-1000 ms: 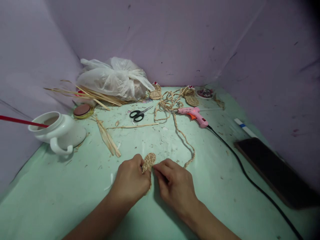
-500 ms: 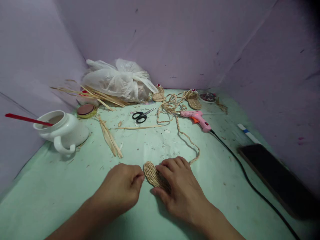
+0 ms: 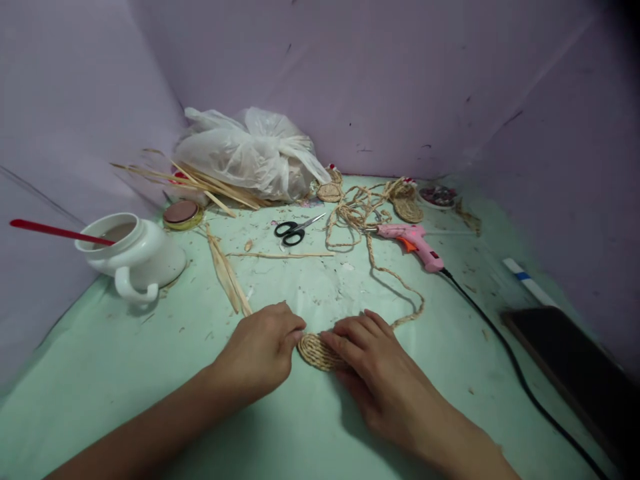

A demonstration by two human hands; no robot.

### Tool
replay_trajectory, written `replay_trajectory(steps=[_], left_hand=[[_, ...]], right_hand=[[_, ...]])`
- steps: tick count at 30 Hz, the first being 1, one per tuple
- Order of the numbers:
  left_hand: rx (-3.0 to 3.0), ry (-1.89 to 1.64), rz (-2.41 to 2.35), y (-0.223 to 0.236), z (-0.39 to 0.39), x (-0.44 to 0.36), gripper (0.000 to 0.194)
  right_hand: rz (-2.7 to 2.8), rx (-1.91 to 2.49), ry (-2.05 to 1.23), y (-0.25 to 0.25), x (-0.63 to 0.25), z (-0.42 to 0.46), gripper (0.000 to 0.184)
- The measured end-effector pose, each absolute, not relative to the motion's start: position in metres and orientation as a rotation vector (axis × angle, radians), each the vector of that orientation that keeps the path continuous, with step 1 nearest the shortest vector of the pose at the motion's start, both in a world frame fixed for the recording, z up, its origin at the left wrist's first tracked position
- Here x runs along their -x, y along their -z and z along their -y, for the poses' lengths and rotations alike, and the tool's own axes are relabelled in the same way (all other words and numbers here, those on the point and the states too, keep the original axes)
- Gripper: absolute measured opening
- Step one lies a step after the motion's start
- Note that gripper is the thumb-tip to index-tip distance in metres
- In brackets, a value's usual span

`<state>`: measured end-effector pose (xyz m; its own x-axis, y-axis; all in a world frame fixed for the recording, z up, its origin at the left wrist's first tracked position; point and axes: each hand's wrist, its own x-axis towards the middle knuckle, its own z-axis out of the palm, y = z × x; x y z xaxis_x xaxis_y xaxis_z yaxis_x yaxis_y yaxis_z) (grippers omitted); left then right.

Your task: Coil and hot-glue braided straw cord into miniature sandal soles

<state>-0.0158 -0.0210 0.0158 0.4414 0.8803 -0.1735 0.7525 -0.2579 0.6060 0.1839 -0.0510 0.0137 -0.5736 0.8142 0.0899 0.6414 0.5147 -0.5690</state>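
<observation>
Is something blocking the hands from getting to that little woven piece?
No, nothing visible stands in the way. The right hand holds the woven piece, and the left hand is at its left edge. The scissors and pink glue gun lie farther back.

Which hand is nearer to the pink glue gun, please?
Right. The right hand, on the woven coil, is on the near side of the pink glue gun and slightly left of it; the left hand is farther left, at the coil's left edge.
</observation>
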Motion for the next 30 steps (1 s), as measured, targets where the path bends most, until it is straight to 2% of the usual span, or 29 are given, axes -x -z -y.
replay_trajectory(steps=[4,9,16,21,26,30], left_hand=[[-1.878,-0.330,-1.456,-0.013,0.014,0.018,0.022],[-1.681,-0.486,-1.562,-0.004,0.009,0.026,0.022],[-1.685,-0.639,-1.481,0.000,0.015,0.030,0.022],[-1.841,-0.616,-1.396,0.002,0.022,0.029,0.019],[-2.094,-0.428,-1.298,-0.002,0.025,0.025,0.015],[-2.135,-0.400,-1.259,-0.004,0.026,0.023,0.014]], right_hand=[[2.298,1.094,-0.493,-0.007,-0.175,0.052,0.031],[2.427,0.937,-0.272,0.005,-0.164,0.046,0.031],[2.534,1.008,-0.034,0.022,-0.172,0.042,0.029],[2.587,0.987,-0.004,0.022,-0.172,0.043,0.038],[2.333,1.042,-0.079,0.023,-0.166,0.047,0.019],[2.274,1.024,-0.048,0.021,-0.164,0.048,0.018]])
